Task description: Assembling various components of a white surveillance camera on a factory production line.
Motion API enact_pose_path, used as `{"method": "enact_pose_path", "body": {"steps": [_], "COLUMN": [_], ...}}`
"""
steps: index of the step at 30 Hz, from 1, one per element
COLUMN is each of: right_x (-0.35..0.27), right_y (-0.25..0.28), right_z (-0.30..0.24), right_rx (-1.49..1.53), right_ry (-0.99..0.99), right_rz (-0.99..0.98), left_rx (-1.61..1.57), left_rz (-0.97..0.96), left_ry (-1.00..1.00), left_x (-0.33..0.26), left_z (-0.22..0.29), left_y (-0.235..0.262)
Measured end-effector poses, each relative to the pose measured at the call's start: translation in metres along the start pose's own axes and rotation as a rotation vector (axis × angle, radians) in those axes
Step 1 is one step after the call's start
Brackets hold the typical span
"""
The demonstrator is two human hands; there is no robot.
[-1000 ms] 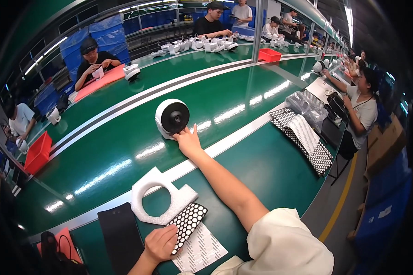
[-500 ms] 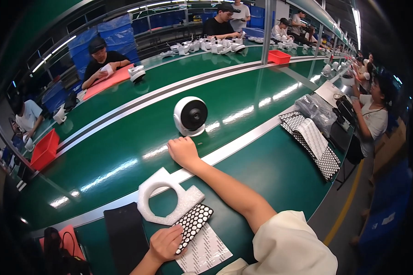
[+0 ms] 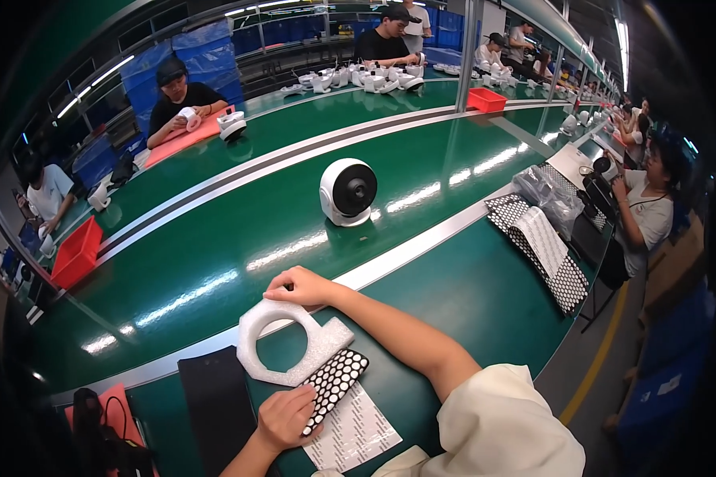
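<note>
My left hand [image 3: 286, 417] is closed on the near end of a black strip with white dots [image 3: 338, 385], which looks like a sheet of round pads. Beneath that lies a white backing sheet with grey print [image 3: 358, 433]. A white foam piece with a round hole [image 3: 250, 358] rests flat just beyond it. At the foam's far edge my right hand [image 3: 301, 286] has its fingers curled, thumb and fingertips pinching that edge. Farther off, a white round camera with a black face [image 3: 348, 193] stands upright on the green belt, apart from both hands.
A dark flat sheet [image 3: 215, 405] lies left of the foam. Right along the bench are more dotted sheets [image 3: 541, 254] and a clear plastic bag [image 3: 550, 199]. Red bins [image 3: 78, 253] stand beyond the belt. Co-workers sit opposite and at right, one holding a white part [image 3: 189, 119].
My right hand has drawn back from beside the camera to the foam's far edge. The camera has shifted right and farther along the belt. My left hand stays on the dotted strip.
</note>
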State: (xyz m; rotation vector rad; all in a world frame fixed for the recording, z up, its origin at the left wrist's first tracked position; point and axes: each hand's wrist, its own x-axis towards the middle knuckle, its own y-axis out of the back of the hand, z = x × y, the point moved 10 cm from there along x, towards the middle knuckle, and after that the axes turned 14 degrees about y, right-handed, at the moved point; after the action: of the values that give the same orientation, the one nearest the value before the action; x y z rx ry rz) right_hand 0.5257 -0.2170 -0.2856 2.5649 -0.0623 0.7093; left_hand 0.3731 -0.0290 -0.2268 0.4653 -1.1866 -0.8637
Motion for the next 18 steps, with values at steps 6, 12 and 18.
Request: {"method": "enact_pose_path", "body": {"steps": [6, 12, 18], "right_x": [-0.002, -0.002, -0.003], "right_y": [0.001, 0.002, 0.001], "right_z": [0.004, 0.009, 0.013], "right_rx": [-0.009, -0.001, -0.014], "right_ry": [0.042, 0.039, -0.033], "right_rz": [-0.001, 0.034, -0.001], "left_rx": [0.001, 0.004, 0.001], "left_rz": [0.009, 0.010, 0.013], "left_ry": [-0.011, -0.008, -0.006], "left_x": [0.000, 0.000, 0.001], "left_z": [0.002, 0.002, 0.002], "left_y": [-0.001, -0.001, -0.001]}}
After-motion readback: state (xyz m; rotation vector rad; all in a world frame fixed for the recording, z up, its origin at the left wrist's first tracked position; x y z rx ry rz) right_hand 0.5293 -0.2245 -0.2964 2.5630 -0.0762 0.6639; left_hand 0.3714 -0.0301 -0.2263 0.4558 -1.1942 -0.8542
